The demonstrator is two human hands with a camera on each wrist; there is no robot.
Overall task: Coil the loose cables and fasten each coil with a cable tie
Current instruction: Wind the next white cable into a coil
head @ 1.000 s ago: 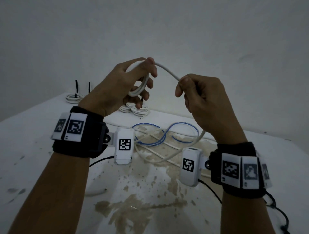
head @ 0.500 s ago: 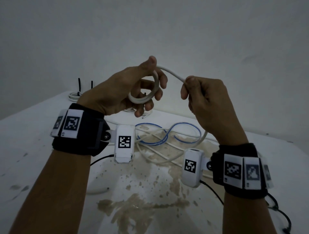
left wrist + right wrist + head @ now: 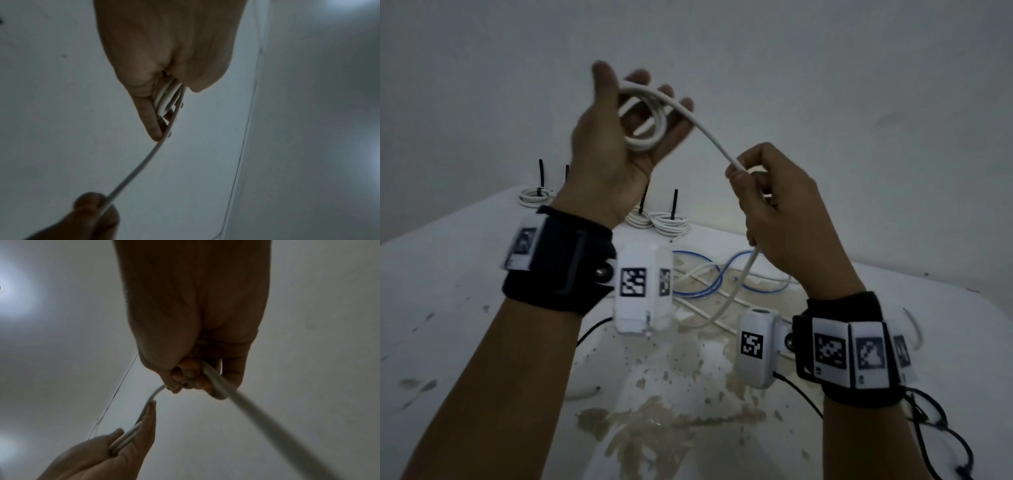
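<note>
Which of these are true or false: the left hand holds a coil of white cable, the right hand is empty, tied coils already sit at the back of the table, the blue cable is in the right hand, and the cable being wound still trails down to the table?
1. The left hand holds a coil of white cable. True.
2. The right hand is empty. False: it grips the white cable's running length.
3. Tied coils sit at the back of the table. True; black ties stick up from them.
4. The blue cable is in the right hand. False: it lies loose on the table.
5. The white cable trails down to the table. True.
</note>
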